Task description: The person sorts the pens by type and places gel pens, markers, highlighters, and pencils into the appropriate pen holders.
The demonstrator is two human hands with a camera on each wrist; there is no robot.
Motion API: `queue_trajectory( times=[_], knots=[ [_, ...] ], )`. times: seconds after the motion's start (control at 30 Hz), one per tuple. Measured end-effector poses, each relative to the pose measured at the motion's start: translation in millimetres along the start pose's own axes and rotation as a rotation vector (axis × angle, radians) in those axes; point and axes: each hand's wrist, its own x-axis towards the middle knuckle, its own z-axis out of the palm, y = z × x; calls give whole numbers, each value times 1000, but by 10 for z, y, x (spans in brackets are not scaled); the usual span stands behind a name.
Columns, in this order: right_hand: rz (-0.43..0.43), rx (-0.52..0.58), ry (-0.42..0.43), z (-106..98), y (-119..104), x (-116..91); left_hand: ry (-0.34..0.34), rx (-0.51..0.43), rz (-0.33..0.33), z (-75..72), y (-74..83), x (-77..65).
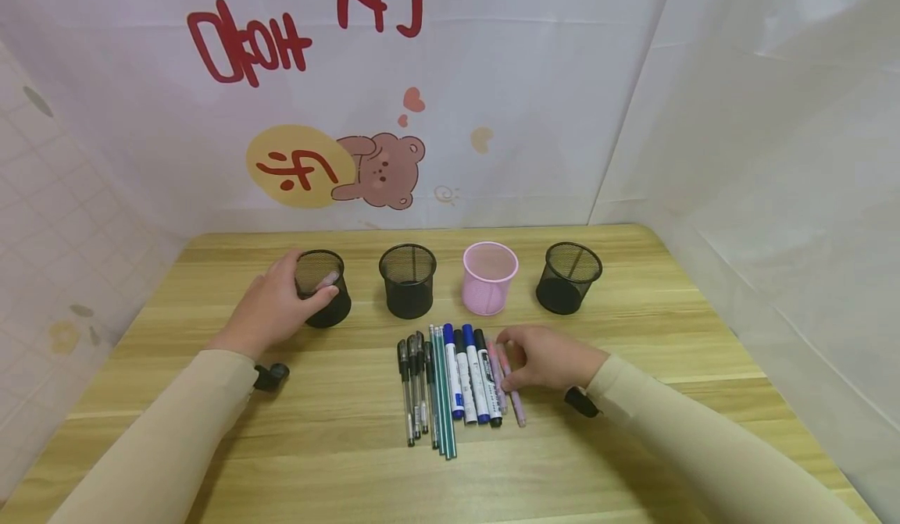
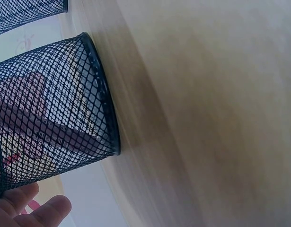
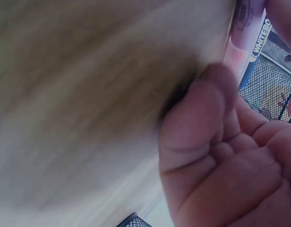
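My left hand (image 1: 277, 301) grips the leftmost black mesh pen cup (image 1: 325, 305), thumb at the front and fingers at its far side. A pinkish pen (image 2: 46, 130) leans inside that cup, seen through the mesh in the left wrist view. At the right end of a row of pens, my right hand (image 1: 551, 358) pinches a pink highlighter (image 1: 517, 407) between thumb and fingers. Another pink highlighter (image 1: 503, 401) lies just left of it. In the right wrist view, the curled fingers (image 3: 197, 113) sit against the table beside a pink barrel (image 3: 247, 23).
Beside the highlighters lie several whiteboard markers (image 1: 475, 383), green striped pencils (image 1: 443, 399) and black-capped gel pens (image 1: 415, 383). Behind them stand a black mesh cup (image 1: 410, 297), a pink cup (image 1: 485, 294) and another black cup (image 1: 560, 294). A printed backdrop (image 1: 492, 63) borders the wooden table (image 1: 316, 461).
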Motion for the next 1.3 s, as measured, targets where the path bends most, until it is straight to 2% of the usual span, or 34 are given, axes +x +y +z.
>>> queue_trajectory(
  times=[0.3, 0.47, 0.8, 1.07, 1.3],
  knots=[
    [42, 100, 19, -7, 14, -6, 24, -10, 17, 18, -36, 3],
    [70, 109, 26, -13, -26, -13, 34, -6, 31, 22, -57, 8],
    [101, 141, 38, -9, -24, -13, 21, -6, 14, 23, -29, 8],
    [50, 220, 112, -28, -13, -25, 23, -7, 24, 29, -48, 21],
    [-27, 246, 222, -24, -7, -19, 24, -6, 25, 38, -51, 24]
  ],
)
